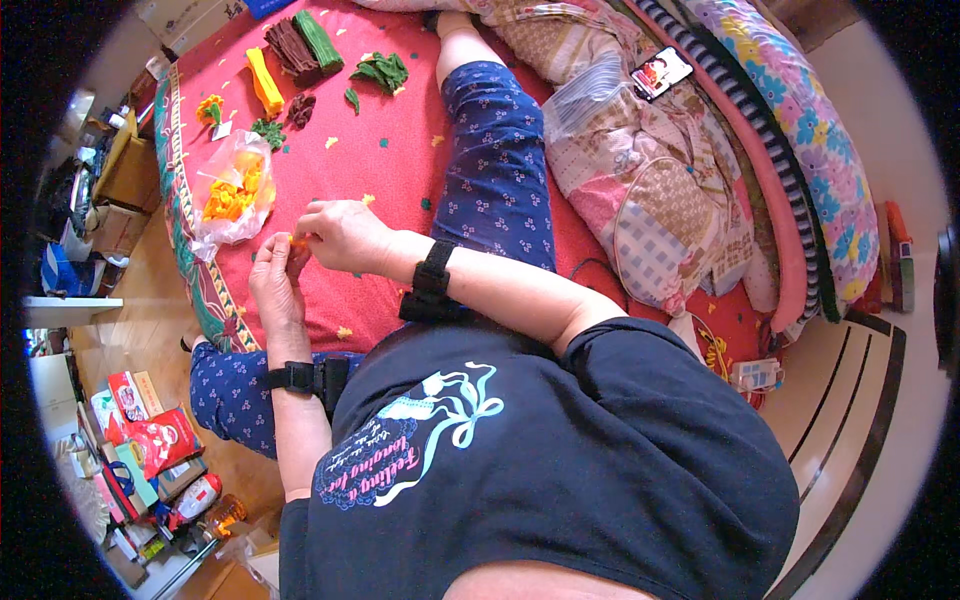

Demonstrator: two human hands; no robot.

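My left hand (272, 275) and my right hand (348, 235) meet above the red bedspread, fingertips almost touching. Both pinch a small orange piece (297, 243), mostly hidden by the fingers; its exact shape cannot be made out. Just beyond my left hand lies a clear plastic bag (212, 228) with yellow-orange pieces (232, 200) in it. Past the bag are an orange flower (209, 108) with a green base, a small green cluster (268, 132) and a dark brown cluster (301, 110). Farther off lie yellow (264, 85), brown (292, 52) and green (318, 42) bundles of thin strips.
Dark green leaf-like pieces (380, 72) lie beside my outstretched right leg (490, 150). A patchwork quilt (670, 190) is heaped at the right, with a phone (662, 73) on it. Beyond the bed's left edge, packages (165, 440) crowd the wooden floor (180, 290).
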